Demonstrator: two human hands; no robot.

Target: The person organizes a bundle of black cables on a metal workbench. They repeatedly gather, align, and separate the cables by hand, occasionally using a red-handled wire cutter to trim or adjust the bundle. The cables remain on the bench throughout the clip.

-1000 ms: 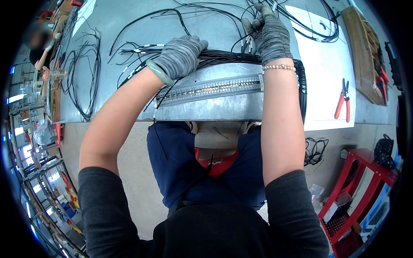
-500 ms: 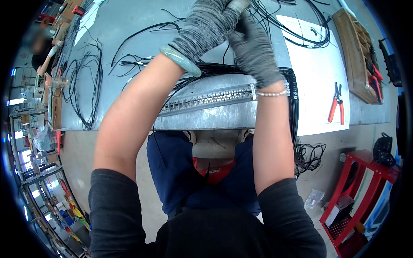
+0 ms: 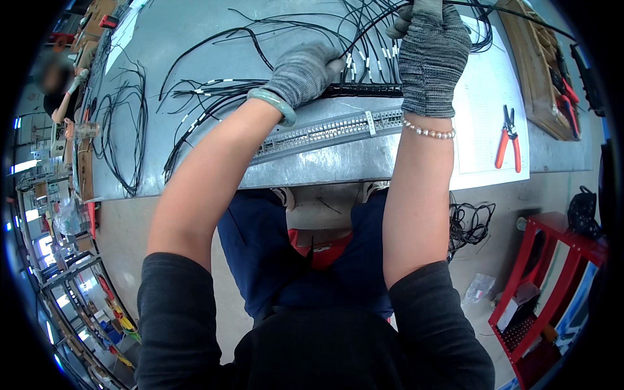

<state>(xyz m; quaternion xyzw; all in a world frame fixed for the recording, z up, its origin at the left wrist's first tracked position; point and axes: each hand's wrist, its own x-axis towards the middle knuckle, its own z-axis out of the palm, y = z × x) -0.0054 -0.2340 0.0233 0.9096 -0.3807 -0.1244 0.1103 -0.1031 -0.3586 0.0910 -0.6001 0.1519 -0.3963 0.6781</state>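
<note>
Your R hand, in a gray knit glove, is holding the blk cable up at the top edge of view, fingers partly cut off there. The cable is running out both sides of that grip: down-left toward your L hand, and off right across the wood box.

Your L hand, gloved too, is sitting at the cable's lower-left end w/ fingers bent; can't tell if it's pinching the cable or just resting by it.

Just R of your L hand, the wire bundle is lying crosswise on the metal table, running on toward your R wrist. Thin wires w/ white markers are fanning up from it betw. your hands; more marked ends are spreading L of your L wrist.

The terminal strip is lying just below the bundle, slightly tilted, its R end reaching your R forearm. R of that, red-handled pliers are lying on the paper sheet. A loose wire loop is lying far L.
</note>
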